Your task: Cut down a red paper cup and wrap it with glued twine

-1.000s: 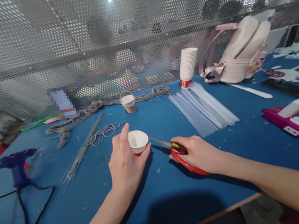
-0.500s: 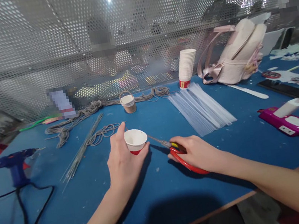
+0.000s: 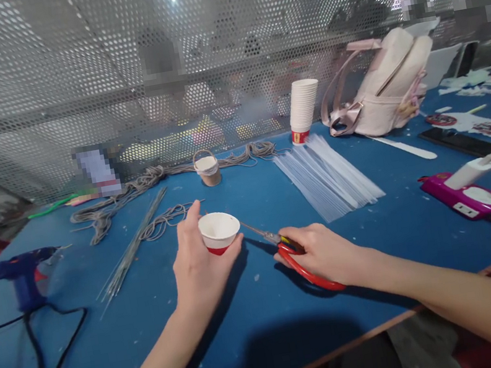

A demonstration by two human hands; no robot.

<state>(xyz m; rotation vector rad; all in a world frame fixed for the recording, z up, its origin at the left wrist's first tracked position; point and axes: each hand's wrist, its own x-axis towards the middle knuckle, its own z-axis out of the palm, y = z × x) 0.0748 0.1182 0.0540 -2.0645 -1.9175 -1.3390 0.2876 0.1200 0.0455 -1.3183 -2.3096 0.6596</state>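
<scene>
Between the thumb and fingers of my left hand (image 3: 199,261) is a white paper cup (image 3: 220,228) with a red band, its mouth facing up and towards me. My right hand (image 3: 317,247) grips red-handled scissors (image 3: 305,271). Their blades point left at the cup's right side, near its rim; whether they touch it I cannot tell. Behind the cup stands a small basket (image 3: 208,170) with a brown lower part, a white upper part and a thin handle. Grey cord (image 3: 164,221) lies left of the cup.
A blue glue gun (image 3: 25,274) stands at the left near thin wires (image 3: 136,246). Clear plastic strips (image 3: 329,176), a stack of paper cups (image 3: 304,111) and a pale backpack (image 3: 386,85) are towards the back right. A purple power strip (image 3: 466,194) lies at the right. Perforated metal (image 3: 112,62) walls the back.
The view has shifted slightly. Both hands keep their holds, and the cup and scissors stay almost where they were relative to each other.
</scene>
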